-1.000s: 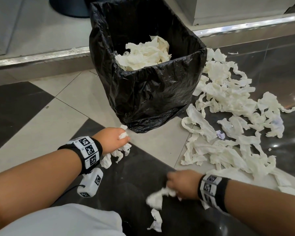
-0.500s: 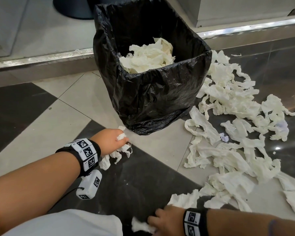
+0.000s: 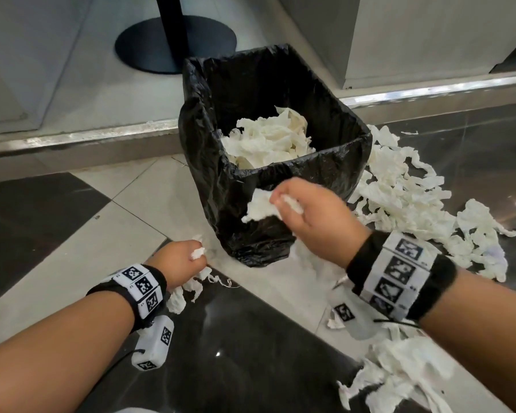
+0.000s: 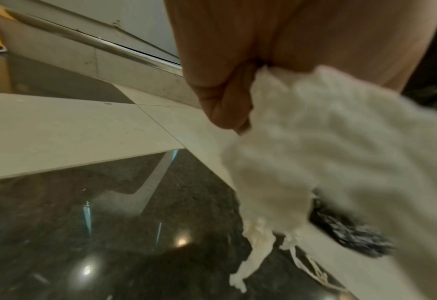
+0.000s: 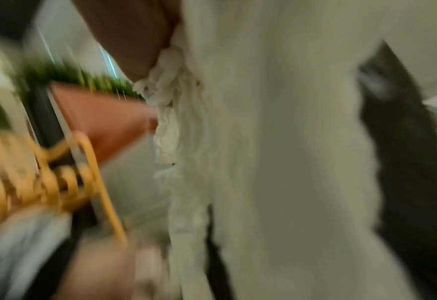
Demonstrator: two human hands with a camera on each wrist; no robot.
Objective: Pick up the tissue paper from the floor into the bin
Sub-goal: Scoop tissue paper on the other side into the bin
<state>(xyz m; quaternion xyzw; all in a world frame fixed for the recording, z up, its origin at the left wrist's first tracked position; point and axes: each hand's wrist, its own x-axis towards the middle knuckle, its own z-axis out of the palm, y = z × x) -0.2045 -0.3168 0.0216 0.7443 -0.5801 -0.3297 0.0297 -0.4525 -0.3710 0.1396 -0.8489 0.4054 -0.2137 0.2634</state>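
A bin lined with a black bag [image 3: 295,201] stands on the floor, partly filled with white tissue [image 3: 268,138]. My right hand [image 3: 292,204] is raised in front of the bin's near rim and grips a wad of tissue [image 3: 259,207]; the right wrist view is blurred, with that tissue [image 5: 276,162] filling it. My left hand [image 3: 191,257] is low by the bin's left foot and clutches crumpled tissue [image 3: 188,287] that trails to the floor. In the left wrist view this tissue [image 4: 327,152] hangs from my curled fingers [image 4: 222,105].
Loose tissue strips [image 3: 405,198] cover the floor right of the bin, and more tissue [image 3: 399,380] lies at the bottom right. A metal-edged step [image 3: 87,138] runs behind the bin. A round black stand base [image 3: 173,43] sits beyond it.
My right hand rose from the floor at the bottom with a wad of tissue and moved up to the bin's near rim. The left hand stayed low, still gripping its tissue.
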